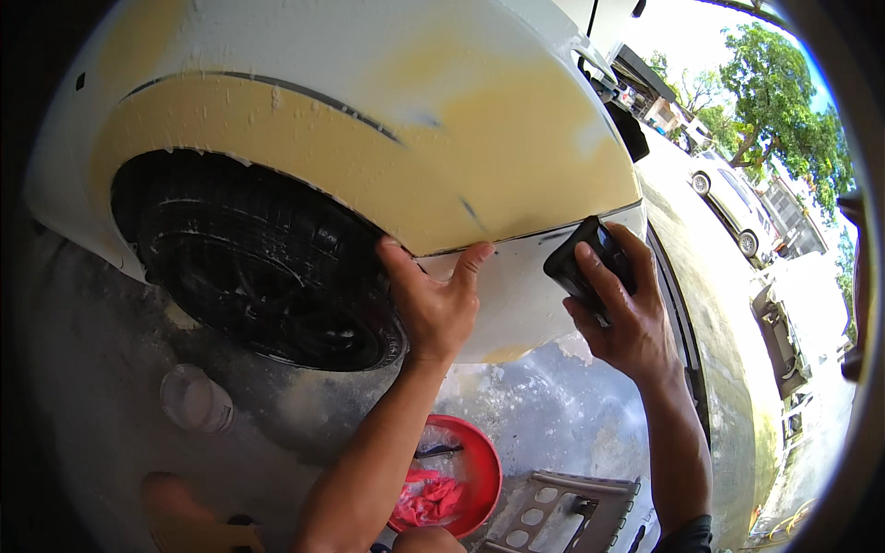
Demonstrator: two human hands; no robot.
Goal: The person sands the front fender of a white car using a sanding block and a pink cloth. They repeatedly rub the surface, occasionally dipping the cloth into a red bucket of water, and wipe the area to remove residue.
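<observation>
A car's body panel (516,138), pale with broad yellowish patches, is wet and streaked with drips. My left hand (433,304) rests on its lower corner beside the wheel arch, thumb and a finger spread wide, with nothing held; its other fingers are partly hidden. In my right hand (631,323) is a black sanding block (590,263), gripped from the side and set against the panel along the seam at the lower right. Left of my hands, the black wheel (267,258) sits in the arch with whitish suds or residue on its tyre.
On the wet concrete floor, a red basin (493,470) holds a red cloth (429,498) and a dark strip. A grey folding stool (553,511) lies right of it. A clear plastic tub (196,398) stands left. Parked vehicles and trees fill the far right.
</observation>
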